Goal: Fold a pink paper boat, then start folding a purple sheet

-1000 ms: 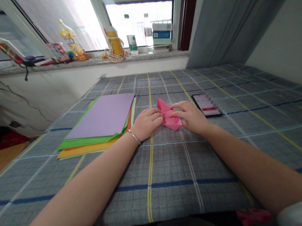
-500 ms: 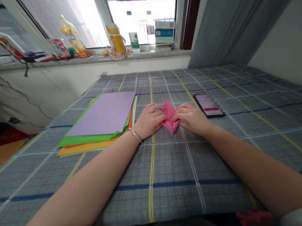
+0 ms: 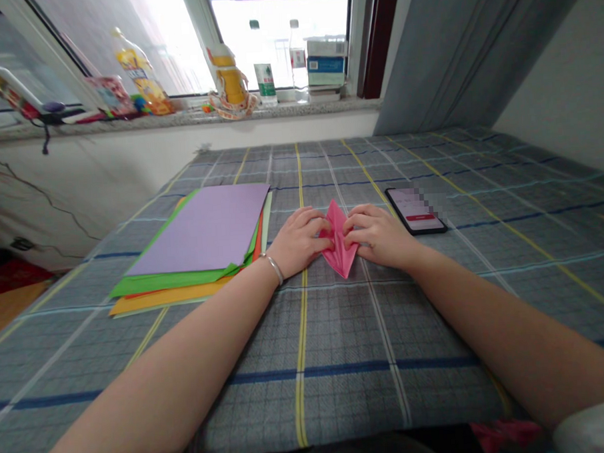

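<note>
- Folded pink origami paper [image 3: 339, 251]: narrow and pointed at both ends, with a crease down its length, lying on the checked grey-blue cover [image 3: 337, 338] between the two hands, just right of a yellow stripe.
- Left hand [image 3: 299, 242]: half-curled, palm down, wrist low, fingertips pressed against the left flank of the paper, pinning it from that side.
- Right hand [image 3: 380, 235]: likewise half-curled and palm down, fingertips on the right flank of the paper, close to the left fingertips, with only the pink point showing above and below them.
- Metal bangle [image 3: 272, 268]: around the left wrist.
- Stack of coloured paper: lilac sheet [image 3: 202, 231] on top, green sheet [image 3: 169, 280] and orange-yellow sheet [image 3: 170, 299] fanned out beneath it, lying on the cover just left of the left hand, not touching the pink paper.
- Smartphone [image 3: 415, 210]: face up on the cover, screen lit, near the right hand, part of the display blurred out.
- Stone window sill [image 3: 177, 118]: far beyond the cover, bearing a yellow-labelled plastic bottle [image 3: 142, 66], a green-labelled water bottle [image 3: 265, 74], a clear water bottle [image 3: 298, 60] and a stack of boxes [image 3: 326, 62].
- Grey curtain [image 3: 449, 53]: hanging at the right of the window.
</note>
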A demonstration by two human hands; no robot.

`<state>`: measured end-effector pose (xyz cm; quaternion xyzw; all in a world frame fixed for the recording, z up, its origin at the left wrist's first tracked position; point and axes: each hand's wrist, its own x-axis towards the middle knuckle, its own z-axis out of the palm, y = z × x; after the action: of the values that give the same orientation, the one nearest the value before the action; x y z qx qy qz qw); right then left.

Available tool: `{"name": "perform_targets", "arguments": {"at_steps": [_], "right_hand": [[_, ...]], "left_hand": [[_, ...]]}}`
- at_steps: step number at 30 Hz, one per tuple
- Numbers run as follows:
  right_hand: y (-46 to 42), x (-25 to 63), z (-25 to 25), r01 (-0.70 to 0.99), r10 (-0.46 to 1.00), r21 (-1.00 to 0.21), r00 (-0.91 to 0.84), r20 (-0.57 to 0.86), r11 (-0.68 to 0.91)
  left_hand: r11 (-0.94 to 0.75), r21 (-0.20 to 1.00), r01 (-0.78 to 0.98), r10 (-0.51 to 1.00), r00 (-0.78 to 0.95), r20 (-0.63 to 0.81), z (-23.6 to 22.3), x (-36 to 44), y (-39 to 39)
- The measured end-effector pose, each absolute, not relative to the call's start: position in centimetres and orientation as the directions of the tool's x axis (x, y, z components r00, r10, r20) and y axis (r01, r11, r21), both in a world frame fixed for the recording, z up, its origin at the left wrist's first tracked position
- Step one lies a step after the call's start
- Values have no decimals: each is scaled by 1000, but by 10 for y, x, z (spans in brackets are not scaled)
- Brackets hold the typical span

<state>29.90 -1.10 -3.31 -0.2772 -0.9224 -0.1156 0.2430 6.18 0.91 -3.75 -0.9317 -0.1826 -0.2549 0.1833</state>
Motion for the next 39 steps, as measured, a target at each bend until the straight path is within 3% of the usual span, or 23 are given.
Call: {"name": "perform_targets", "arguments": {"at_steps": [17,39], "right_hand": [[-16,292,-34,606,519,24,-700,490,795],[-14,296,-39,619,527,45,-702,479,784]], "left_hand": [[-867,-276,414,235,829,507,-38,64,7],[-878,-264,400,249,851,463,-35,61,8]]}}
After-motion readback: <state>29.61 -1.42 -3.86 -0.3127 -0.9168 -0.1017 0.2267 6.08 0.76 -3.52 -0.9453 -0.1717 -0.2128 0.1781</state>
